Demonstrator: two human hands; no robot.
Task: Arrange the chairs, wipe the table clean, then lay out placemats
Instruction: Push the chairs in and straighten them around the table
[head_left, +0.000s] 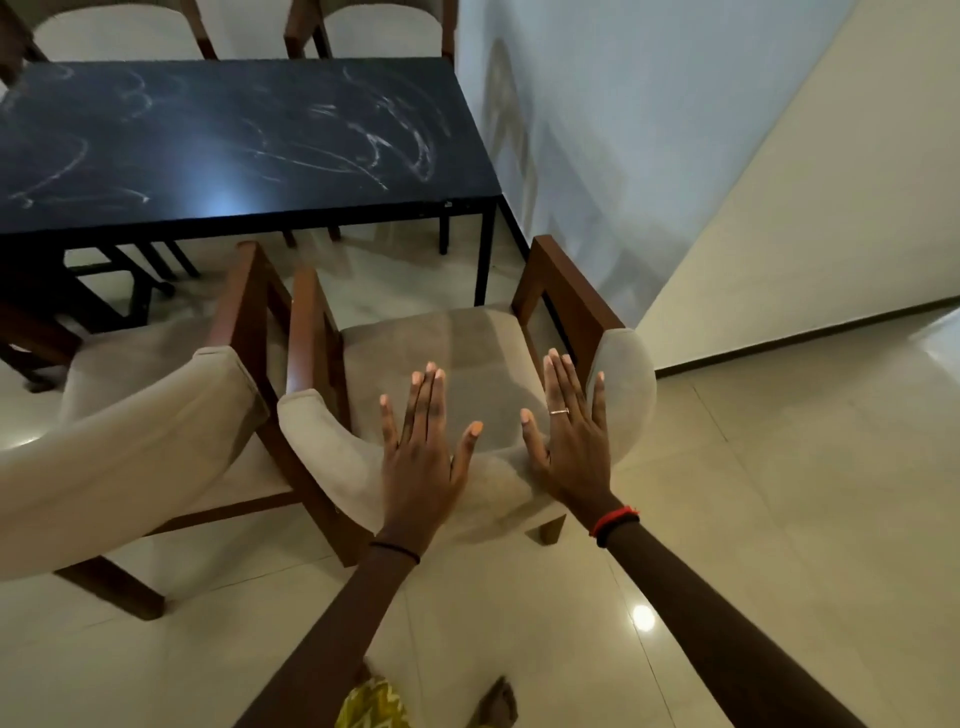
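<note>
The table (208, 156) has a dark, glossy top like stone, streaked with pale marks, on thin black legs (485, 260) that look like matt metal. The near chair (467, 353) and the left chair (130, 415) are padded in beige, soft matt cloth on smooth brown wood frames (561, 291) with a slight sheen. The floor (779, 519) is cream tile, polished and reflective, and the wall (623, 104) is matt paint

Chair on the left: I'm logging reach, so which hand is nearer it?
Left. The left hand is over the middle of the right chair backrest, closer to the left chair; the right hand is farther off, over that backrest's right part.
</note>
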